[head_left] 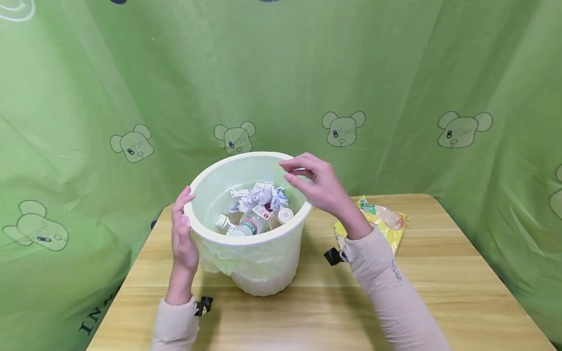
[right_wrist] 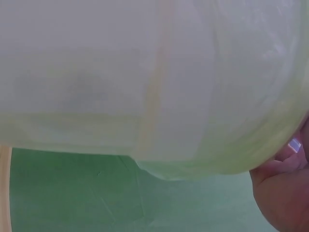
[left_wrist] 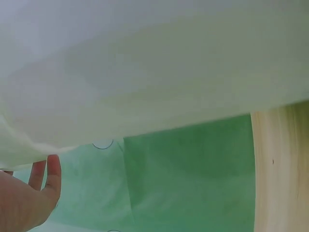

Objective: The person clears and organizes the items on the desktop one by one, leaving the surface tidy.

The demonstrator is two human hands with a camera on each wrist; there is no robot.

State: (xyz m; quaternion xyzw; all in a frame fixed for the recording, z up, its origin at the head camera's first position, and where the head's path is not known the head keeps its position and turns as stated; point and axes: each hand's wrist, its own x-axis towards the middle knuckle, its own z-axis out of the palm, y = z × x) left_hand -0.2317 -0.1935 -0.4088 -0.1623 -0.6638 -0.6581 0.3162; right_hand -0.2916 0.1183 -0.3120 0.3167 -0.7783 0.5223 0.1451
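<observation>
A pale bin (head_left: 263, 265) with a thin, light green liner (head_left: 219, 253) folded over its outside stands on the table. Inside it lie crumpled papers (head_left: 262, 194), a clear plastic bottle (head_left: 252, 225) with a label, a white-capped bottle (head_left: 223, 222) and a round white cap (head_left: 285, 215). My left hand (head_left: 183, 239) rests against the left side of the rim, its fingers fairly straight. Over the right side of the rim, my right hand (head_left: 322, 183) is loosely bent, with a gap between thumb and forefinger; nothing shows between them. Both wrist views mostly show the bin's lined wall.
A yellow plastic packet (head_left: 391, 229) lies on the wooden table (head_left: 443, 282), behind my right forearm. A green curtain (head_left: 281, 73) printed with bear heads hangs behind and at both sides of the table.
</observation>
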